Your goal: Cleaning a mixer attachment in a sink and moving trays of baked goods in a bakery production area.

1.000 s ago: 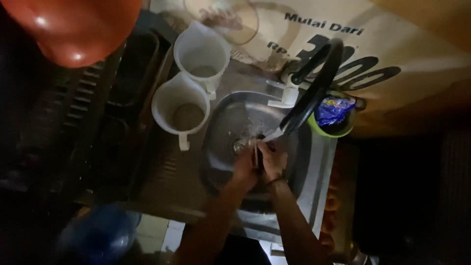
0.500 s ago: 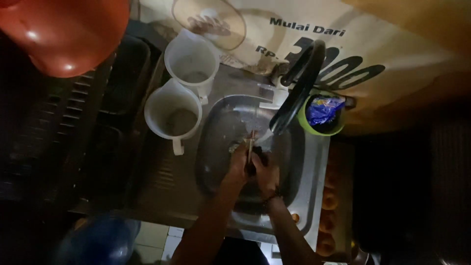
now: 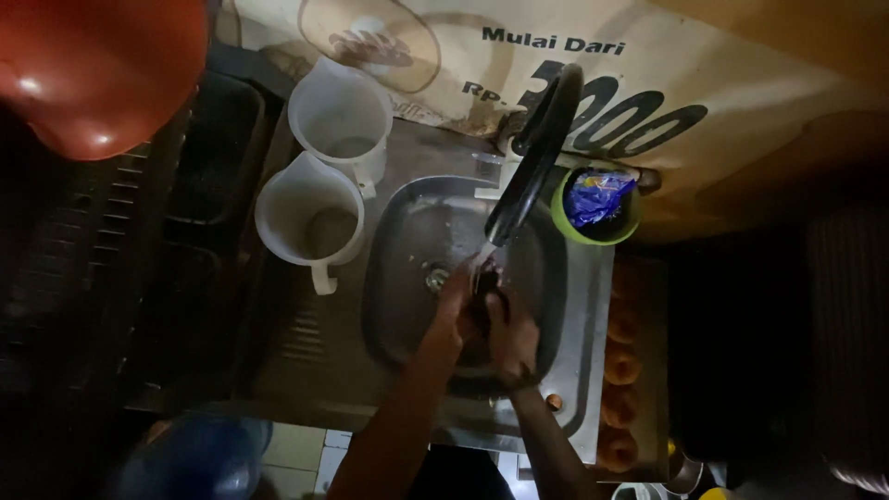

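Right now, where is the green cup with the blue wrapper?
In the head view, the green cup stands at the sink's right back corner, beside the black tap.

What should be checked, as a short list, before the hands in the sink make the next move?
1. Both hands are over the sink basin: ok. The left hand and right hand are close together inside it.
2. Hands sit under the tap spout: ok, its end is just above them.
3. Water is running: cannot tell, only a faint streak shows.
4. What the hands hold: cannot tell. A small dark thing sits between them, too dim to name.
5. The two white jugs, near and far, stand upright, away from the hands: ok.
6. The green cup by the tap is upright: ok.
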